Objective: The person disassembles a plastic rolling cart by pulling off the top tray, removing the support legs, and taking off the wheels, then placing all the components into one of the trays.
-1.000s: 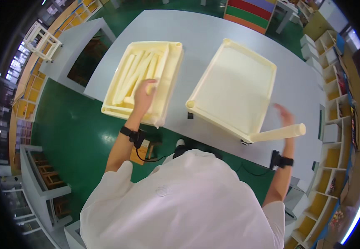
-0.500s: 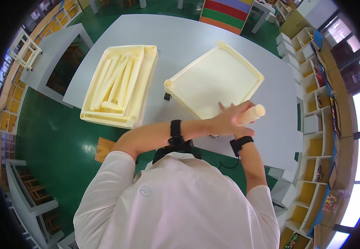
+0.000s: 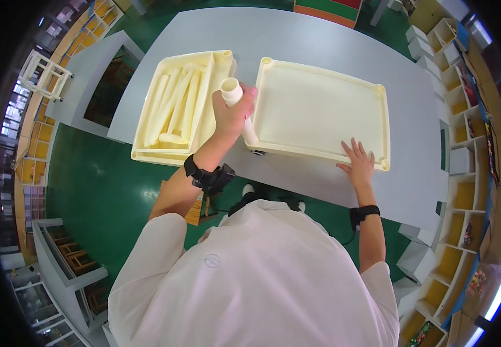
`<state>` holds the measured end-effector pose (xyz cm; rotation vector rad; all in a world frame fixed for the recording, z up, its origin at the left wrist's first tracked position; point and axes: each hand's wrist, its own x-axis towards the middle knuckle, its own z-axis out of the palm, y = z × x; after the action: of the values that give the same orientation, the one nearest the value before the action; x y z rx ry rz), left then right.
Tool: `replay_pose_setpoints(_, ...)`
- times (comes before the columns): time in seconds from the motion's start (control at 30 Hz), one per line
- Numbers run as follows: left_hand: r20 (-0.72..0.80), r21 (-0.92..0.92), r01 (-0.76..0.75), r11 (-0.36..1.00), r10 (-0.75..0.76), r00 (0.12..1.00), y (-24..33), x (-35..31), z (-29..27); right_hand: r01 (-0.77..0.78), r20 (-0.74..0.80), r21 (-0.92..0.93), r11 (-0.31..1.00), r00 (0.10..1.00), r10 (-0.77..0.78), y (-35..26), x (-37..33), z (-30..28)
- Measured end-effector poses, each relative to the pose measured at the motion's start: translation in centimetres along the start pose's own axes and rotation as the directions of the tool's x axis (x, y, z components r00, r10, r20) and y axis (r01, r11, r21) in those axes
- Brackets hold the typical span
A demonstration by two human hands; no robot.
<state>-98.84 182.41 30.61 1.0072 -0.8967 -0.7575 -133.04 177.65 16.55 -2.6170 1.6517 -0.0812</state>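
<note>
Head view. The left hand [image 3: 234, 113] is closed around a cream tube [image 3: 237, 107], held upright over the gap between two cream trays on the grey table [image 3: 297, 34]. The right hand [image 3: 359, 163] lies flat, fingers spread, on the near rim of the empty tray [image 3: 320, 110]. The left tray [image 3: 146, 151] holds several long cream pieces [image 3: 175, 104]; judging by this, sorting is partly done, with the tube not yet set down. No labels or signs are legible.
</note>
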Motion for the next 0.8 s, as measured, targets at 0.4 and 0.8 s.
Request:
replay_pose_setpoints(0.4, 0.055, -0.025, -0.051, 0.998, 0.052, 0.997, 1.5, -0.6, -3.4, -0.030, 0.010, 0.008, 1.000, 1.000, 0.030, -3.1, -1.5, 0.7)
replay_pose_setpoints(0.8, 0.791, -0.258, 0.213, 0.942, 0.079, 0.607, 4.0, 0.6, -8.0, -0.046, 0.057, -0.001, 0.999, 0.997, 0.046, -5.9, -3.0, 0.7)
